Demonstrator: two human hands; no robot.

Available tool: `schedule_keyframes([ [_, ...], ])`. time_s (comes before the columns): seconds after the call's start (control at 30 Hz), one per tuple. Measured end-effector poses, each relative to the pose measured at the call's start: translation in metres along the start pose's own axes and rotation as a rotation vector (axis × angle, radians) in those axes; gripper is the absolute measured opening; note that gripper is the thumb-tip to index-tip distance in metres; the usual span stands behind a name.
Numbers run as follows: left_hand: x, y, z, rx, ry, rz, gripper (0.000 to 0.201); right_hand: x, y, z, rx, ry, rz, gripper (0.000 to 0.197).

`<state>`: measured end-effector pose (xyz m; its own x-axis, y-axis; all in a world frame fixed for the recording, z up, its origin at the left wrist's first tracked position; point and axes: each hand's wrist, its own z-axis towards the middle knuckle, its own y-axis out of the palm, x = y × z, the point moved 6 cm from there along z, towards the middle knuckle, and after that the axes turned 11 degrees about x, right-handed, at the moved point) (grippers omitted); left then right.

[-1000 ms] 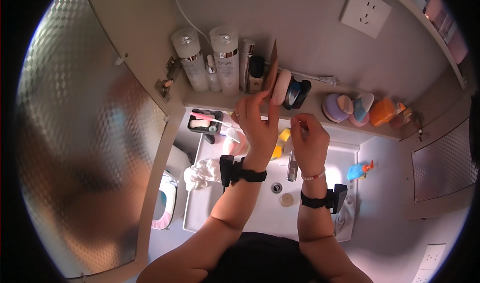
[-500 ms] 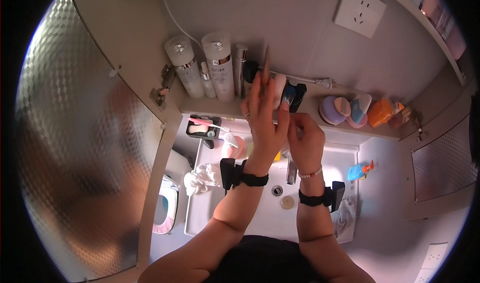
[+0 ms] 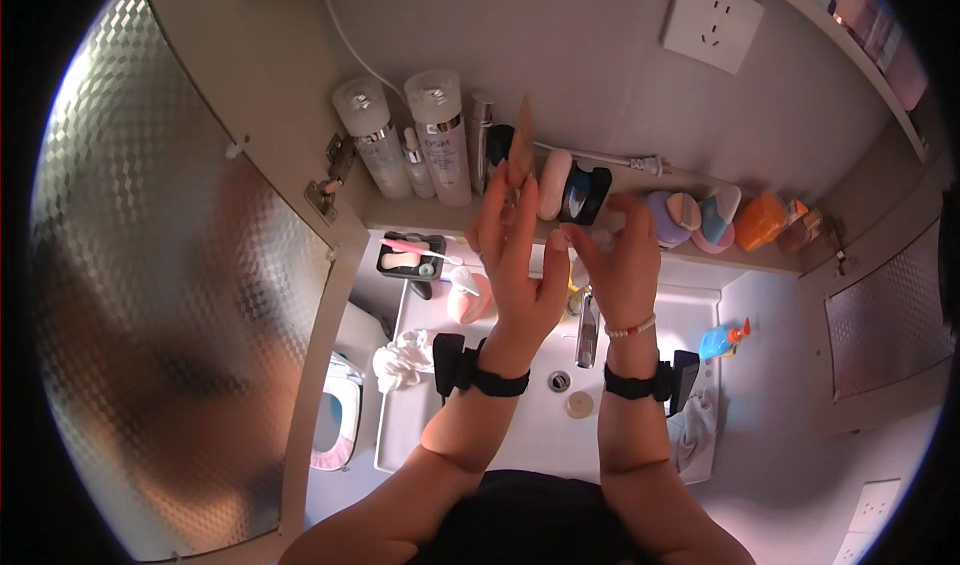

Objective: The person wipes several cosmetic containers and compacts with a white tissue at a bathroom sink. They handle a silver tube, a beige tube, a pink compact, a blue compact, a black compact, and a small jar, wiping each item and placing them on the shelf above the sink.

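My left hand (image 3: 517, 255) is raised at the shelf edge, its fingers closed around the lower end of a thin, flat tan piece tapering to a point (image 3: 522, 143). Its kind is not clear. My right hand (image 3: 625, 270) is just beside it, with thumb and fingers curled. Something small and pale shows between them, too indistinct to name. Behind the hands, on the shelf, stand a pale pink rounded object (image 3: 555, 185) and a black holder with a blue middle (image 3: 584, 193). Left of my left hand are a slim silver bottle (image 3: 480, 140) and frosted bottles (image 3: 440, 150).
The shelf (image 3: 625, 220) carries a purple jar (image 3: 668, 220), makeup sponges and an orange container (image 3: 762, 225) on the right. Below lies a white sink (image 3: 520, 445) with a faucet (image 3: 587, 340). Cabinet doors stand ajar on both sides; a blue pump bottle (image 3: 715, 342) is at right.
My left hand has drawn back slightly from the pink object, and the tan piece has turned to show its broad side. The right hand's fingers have lifted and spread a little.
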<state>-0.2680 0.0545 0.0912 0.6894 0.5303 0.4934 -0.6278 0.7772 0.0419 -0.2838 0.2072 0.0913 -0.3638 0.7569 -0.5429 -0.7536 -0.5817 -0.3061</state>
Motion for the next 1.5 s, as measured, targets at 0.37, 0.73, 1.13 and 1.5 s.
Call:
schedule_keyframes([
  [0.37,-0.022,-0.023,-0.013,-0.018,-0.184,0.011,0.052,0.007,0.024,0.027,-0.310,0.183,0.113,0.047],
  [0.73,-0.038,-0.014,-0.020,0.014,-0.140,0.032,0.059,0.003,0.037,0.023,-0.316,0.160,0.085,0.047],
  [1.13,-0.041,-0.018,-0.027,-0.040,-0.238,0.114,0.053,-0.009,0.011,0.018,-0.119,0.124,0.092,0.057],
  [1.5,-0.036,-0.034,-0.030,0.015,-0.210,0.107,0.052,-0.098,0.038,0.067,-0.126,-0.193,-0.004,0.039],
])
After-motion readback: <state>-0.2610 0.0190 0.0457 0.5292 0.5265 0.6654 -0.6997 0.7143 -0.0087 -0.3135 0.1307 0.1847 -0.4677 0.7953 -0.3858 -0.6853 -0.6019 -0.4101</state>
